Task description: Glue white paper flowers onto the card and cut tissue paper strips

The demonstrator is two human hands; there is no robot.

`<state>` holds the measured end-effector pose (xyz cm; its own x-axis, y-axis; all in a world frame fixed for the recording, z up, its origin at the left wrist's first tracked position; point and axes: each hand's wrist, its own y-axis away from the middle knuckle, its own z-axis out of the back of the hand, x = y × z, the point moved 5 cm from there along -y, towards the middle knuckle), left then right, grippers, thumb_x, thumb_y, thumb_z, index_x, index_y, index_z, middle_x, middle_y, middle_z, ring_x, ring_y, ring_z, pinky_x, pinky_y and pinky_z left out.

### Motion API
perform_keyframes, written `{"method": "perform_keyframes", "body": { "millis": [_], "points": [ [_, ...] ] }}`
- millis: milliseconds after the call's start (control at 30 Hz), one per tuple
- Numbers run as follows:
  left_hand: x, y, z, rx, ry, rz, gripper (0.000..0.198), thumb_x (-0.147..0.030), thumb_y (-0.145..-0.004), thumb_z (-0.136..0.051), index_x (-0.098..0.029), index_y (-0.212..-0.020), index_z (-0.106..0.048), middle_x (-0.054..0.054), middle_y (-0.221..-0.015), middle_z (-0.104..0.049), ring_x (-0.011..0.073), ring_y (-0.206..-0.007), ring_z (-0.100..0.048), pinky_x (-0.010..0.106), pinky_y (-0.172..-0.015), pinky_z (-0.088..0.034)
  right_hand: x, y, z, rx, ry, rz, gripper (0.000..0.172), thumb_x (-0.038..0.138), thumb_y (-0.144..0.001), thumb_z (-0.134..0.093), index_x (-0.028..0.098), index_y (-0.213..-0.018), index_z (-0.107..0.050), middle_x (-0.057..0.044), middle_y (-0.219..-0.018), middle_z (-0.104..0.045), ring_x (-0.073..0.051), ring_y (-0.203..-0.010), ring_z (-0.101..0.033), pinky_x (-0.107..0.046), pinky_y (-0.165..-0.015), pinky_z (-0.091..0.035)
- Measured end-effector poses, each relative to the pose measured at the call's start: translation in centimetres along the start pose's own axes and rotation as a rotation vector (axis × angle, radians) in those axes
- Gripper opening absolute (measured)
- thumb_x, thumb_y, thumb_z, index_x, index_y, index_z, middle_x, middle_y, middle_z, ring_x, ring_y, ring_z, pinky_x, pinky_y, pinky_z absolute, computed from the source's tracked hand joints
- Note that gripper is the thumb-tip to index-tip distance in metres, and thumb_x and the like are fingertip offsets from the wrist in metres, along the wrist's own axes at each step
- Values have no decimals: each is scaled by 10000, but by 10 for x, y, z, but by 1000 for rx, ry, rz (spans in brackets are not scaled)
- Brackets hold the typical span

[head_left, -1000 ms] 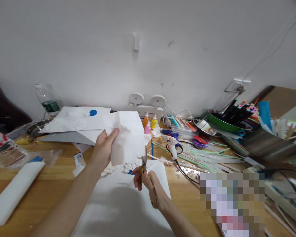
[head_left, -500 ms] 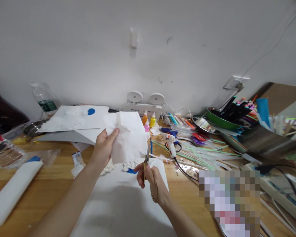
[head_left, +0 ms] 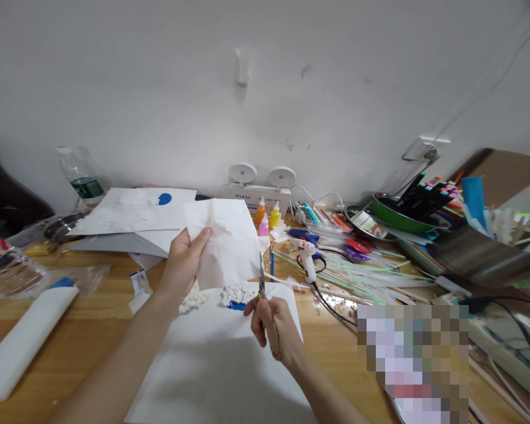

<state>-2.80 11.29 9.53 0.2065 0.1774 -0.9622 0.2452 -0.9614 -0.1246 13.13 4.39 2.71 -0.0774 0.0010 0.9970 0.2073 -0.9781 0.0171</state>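
Note:
My left hand [head_left: 186, 259] pinches a creased sheet of white paper [head_left: 229, 244] by its left side, thumb on top, holding it up above the table. My right hand [head_left: 274, 321] is closed on the handles of a pair of scissors [head_left: 262, 280] with gold-coloured loops. Their blades point up along the paper's right edge; whether they have paper between them I cannot tell. Below lies a white board [head_left: 229, 365]. Small white torn bits [head_left: 238, 292] sit in a heap on a blue patch at its far edge, with a second white heap [head_left: 193, 299] left of it.
A white glue gun [head_left: 308, 259] with a black cable lies to the right, among straws and strips. Small paint bottles [head_left: 274, 215] stand behind the paper. A green pan [head_left: 400, 215] holds markers. At left are a rolled white sheet [head_left: 29, 347] and a water bottle [head_left: 82, 179].
The scissors have shifted slightly left and up against the paper's right edge, and the fingers of my right hand have drawn closer together. My left hand keeps its hold on the paper.

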Motion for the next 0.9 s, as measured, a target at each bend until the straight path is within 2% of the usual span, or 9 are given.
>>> {"method": "perform_keyframes", "body": {
  "millis": [167, 333, 467, 700, 900],
  "points": [
    [1, -1, 1, -3, 2, -11, 385, -312, -684, -617, -152, -1032, -575, 55, -879, -675, 186, -766, -619, 254, -646, -496, 0, -1, 0, 0, -9, -26, 628, 750, -645, -311, 170, -450, -451, 47, -271, -322, -68, -278, -301, -205, -323, -231],
    [-1, -1, 2, 3, 14, -7, 366, -303, -687, -616, -162, -1023, -582, 46, -879, -675, 178, -755, -620, 244, -635, -497, -6, -3, 0, 0, -24, -95, 623, 741, -627, -360, 137, -573, -503, 63, -260, -356, -48, -233, -253, -188, -297, -182],
    [-1, -2, 2, 1, 14, 4, 353, -301, -686, -617, -162, -1010, -588, 43, -867, -679, 177, -743, -622, 243, -623, -498, -12, -2, -1, 10, -37, -138, 630, 734, -637, -358, 124, -629, -516, 64, -272, -381, -48, -225, -264, -180, -288, -180],
    [2, 1, -1, 25, -8, 29, 376, -323, -678, -621, -161, -1016, -581, 46, -848, -681, 178, -733, -624, 231, -596, -491, -4, 3, -2, 40, -84, 0, 652, 687, -737, -267, 105, -631, -540, 28, -360, -426, -63, -307, -355, -189, -346, -288],
    [4, 8, -11, 132, -20, 90, 373, -330, -689, -610, -147, -1012, -569, 53, -849, -676, 179, -728, -626, 243, -616, -492, 0, 3, 0, 11, -108, 22, 643, 682, -747, -253, 106, -644, -520, 34, -363, -409, -58, -311, -333, -190, -353, -269]
  ]
}}
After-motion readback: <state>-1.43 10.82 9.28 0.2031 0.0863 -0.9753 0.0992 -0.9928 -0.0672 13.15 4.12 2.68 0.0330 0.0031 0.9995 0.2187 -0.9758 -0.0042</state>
